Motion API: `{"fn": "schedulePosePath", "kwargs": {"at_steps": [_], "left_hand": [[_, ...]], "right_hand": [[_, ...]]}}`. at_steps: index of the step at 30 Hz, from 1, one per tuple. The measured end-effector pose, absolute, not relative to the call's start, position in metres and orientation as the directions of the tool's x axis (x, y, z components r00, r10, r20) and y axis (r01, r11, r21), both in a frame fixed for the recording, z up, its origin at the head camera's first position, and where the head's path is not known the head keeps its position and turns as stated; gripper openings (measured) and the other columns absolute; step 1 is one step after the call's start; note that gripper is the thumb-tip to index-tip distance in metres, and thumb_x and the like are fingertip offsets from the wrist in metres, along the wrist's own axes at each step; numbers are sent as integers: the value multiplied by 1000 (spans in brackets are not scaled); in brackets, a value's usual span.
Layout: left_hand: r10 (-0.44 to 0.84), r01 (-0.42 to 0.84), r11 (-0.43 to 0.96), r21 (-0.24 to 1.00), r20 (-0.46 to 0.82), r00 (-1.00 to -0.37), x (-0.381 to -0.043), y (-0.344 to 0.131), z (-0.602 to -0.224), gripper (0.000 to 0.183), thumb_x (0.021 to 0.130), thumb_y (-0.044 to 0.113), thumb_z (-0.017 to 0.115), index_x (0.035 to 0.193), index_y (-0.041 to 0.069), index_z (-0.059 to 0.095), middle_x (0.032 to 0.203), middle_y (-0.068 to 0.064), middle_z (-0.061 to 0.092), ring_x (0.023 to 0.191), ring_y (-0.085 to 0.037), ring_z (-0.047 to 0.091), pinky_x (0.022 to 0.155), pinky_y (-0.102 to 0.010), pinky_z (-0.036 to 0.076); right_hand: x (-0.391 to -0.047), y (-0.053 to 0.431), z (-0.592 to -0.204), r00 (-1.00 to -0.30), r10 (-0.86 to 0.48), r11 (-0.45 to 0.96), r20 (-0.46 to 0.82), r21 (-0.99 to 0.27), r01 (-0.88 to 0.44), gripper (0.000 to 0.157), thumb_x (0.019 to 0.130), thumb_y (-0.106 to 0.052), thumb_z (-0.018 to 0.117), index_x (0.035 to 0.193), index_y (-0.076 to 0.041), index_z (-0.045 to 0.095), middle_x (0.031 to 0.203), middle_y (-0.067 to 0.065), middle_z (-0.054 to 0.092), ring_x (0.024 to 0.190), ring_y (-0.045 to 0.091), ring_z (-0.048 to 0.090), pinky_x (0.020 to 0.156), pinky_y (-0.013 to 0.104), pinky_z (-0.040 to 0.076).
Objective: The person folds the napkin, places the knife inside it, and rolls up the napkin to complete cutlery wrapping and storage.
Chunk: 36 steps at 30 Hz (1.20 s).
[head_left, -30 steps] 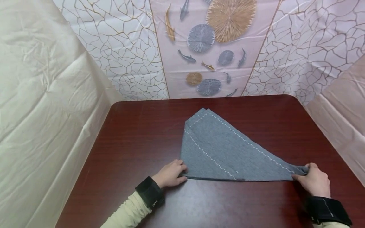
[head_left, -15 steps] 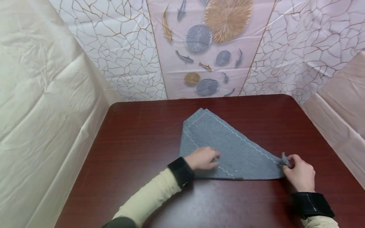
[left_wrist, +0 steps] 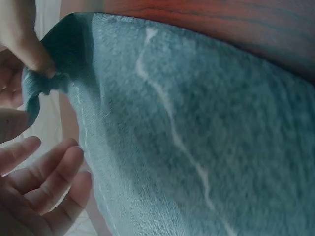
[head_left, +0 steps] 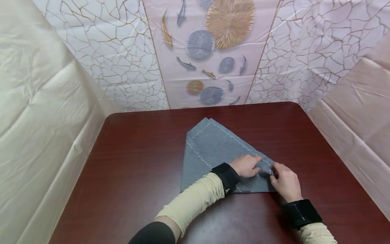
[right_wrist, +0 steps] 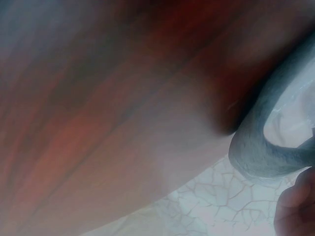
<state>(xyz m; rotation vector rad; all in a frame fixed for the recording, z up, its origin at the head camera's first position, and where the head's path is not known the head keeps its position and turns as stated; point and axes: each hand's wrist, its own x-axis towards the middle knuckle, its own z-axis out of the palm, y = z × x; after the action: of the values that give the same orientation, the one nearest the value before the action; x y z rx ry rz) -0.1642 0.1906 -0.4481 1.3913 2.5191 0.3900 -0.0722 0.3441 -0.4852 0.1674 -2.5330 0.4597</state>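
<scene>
A folded grey cloth [head_left: 204, 145] with wavy white stitch lines lies on the table. My right hand [head_left: 285, 181] pinches its right end, which curls up off the table between thumb and fingers. My left hand [head_left: 246, 165] reaches across the cloth with fingers loosely extended, close to the right hand. The left wrist view shows the left hand's spread fingers [left_wrist: 59, 182] beside the cloth's stitched edge, and the right hand [left_wrist: 22, 34] at the curled corner. In the right wrist view, the cloth [right_wrist: 253, 152] bends into a loop above a fingertip [right_wrist: 295, 201].
The dark red-brown table [head_left: 131, 162] has rounded far corners. A patterned curtain [head_left: 201, 67] hangs behind it, with a cream sheet [head_left: 39, 118] at the left and a pinkish sheet [head_left: 359, 125] at the right.
My left hand has left the cloth's lower-left corner and moved right across it towards the right hand. The right hand has moved left with the cloth's right end, shortening the flat part.
</scene>
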Motion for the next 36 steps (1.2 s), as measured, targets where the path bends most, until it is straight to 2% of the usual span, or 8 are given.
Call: {"fn": "schedulePosePath", "kwargs": {"at_steps": [4,7,10,13,19,27,36], "left_hand": [[863,807,479,346,-15,-505,-163,195,-452,29,94,20,49,121,11,57,103,2,64,68,-1,53,62,-13,38],[863,807,448,385,51,-503,-161,193,-453,22,92,21,52,108,10,63,86,3,66,60,0,51,57,-11,36],[851,794,425,434,106,-514,-160,190,-452,13,91,20,55,88,10,63,66,5,57,52,-1,45,51,-11,32],[839,789,431,438,129,-529,-159,187,-451,15,90,15,55,75,12,57,61,7,48,51,-2,43,49,-12,30],[839,785,411,464,144,-524,-160,173,-445,12,87,10,53,75,13,54,61,7,49,51,-2,43,50,-11,31],[808,792,388,471,239,-538,-168,138,-436,9,81,8,56,73,11,56,60,8,48,54,-1,43,53,-11,33],[766,729,340,594,275,-582,-177,100,-428,11,81,4,54,72,9,53,59,6,45,50,-2,38,53,-13,30]], "right_hand": [[-73,339,-484,-831,-37,928,555,-290,-235,28,56,13,67,75,-4,53,59,-1,38,52,14,37,47,32,32],[-72,337,-483,-824,-42,926,565,-288,-245,29,56,13,67,74,-4,52,60,-2,35,52,13,34,48,31,30],[-73,336,-483,-818,-52,923,572,-286,-258,29,56,13,67,73,-4,51,61,-1,36,53,13,34,49,31,30],[-75,334,-484,-822,-59,918,566,-292,-266,30,56,11,68,73,-5,49,61,-1,38,53,13,36,49,31,32],[-72,334,-485,-832,-66,922,551,-285,-262,33,55,11,69,67,-7,45,61,0,39,52,13,37,48,31,32],[-66,333,-484,-841,-105,920,531,-269,-285,34,53,11,71,66,-8,47,62,0,42,55,15,41,48,33,35],[-65,326,-483,-833,-130,911,538,-267,-314,36,53,13,72,67,-9,47,64,-2,39,56,11,38,48,29,33]]}}
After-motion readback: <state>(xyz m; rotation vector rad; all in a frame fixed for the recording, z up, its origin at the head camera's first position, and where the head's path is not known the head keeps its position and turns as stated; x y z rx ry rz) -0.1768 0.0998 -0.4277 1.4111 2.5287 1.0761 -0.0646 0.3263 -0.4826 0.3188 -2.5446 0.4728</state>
